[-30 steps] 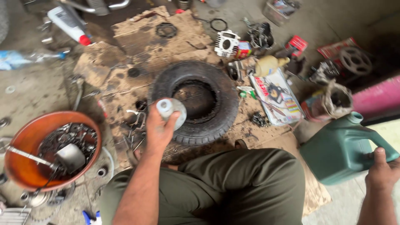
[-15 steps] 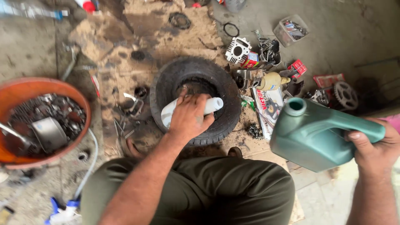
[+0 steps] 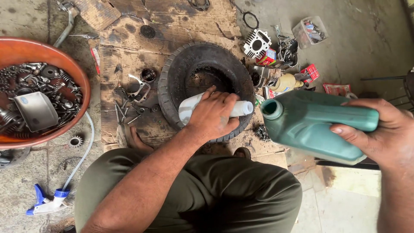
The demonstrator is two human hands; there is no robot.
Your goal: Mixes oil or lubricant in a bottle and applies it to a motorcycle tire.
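I am looking down at a rough concrete floor (image 3: pixel 371 39) with stained, torn cardboard (image 3: pixel 129 39) spread over it — a workshop corner, cluttered with small metal parts. A small black tyre (image 3: pixel 172 77) lies flat on the cardboard ahead of my knees, and an orange basin (image 3: pixel 82 92) of oily bolts and springs sits at the far left; an engine cylinder (image 3: pixel 256 43) and a clear box of bits (image 3: pixel 308 32) lie beyond the tyre. My left hand (image 3: pixel 213 114) is wrapped around a white plastic bottle (image 3: pixel 189 108) held over the tyre's near rim; its long axis runs about level, left to right, with the open neck pointing right. My right hand (image 3: pixel 379 129) grips the handle of a green plastic jug (image 3: pixel 310 127), tipped on its side, its long axis also level and its uncapped spout aimed left, just beside the bottle's mouth but apart from it. The jug is dull green, scuffed — the bottle is smudged grey.
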